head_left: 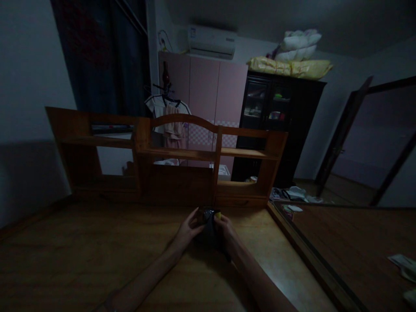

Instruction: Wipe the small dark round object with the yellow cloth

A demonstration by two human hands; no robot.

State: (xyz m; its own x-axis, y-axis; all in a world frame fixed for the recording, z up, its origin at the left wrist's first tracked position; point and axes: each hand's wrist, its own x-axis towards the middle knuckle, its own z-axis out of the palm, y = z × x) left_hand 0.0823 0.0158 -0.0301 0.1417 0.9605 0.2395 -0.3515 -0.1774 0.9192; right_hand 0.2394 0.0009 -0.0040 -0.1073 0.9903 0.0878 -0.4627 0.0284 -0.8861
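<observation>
Your forearms [152, 273] stretch over the wooden surface [97, 242] to a dark pouch-like thing [208, 236] in front of the shelf unit [177, 154]. Left hand's [191, 223] curled, clamped on its left rim; right hand's [225, 227] pinching the other edge, by a yellow bit [218, 214].

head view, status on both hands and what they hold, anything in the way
Left hand and right hand gripping what looks like a dark bag. Yellow piece at right hand. Wooden shelf beyond; no blockage seen.

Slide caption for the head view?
Left hand and right hand hold a dark item over a wooden surface, near an open shelf.
</observation>
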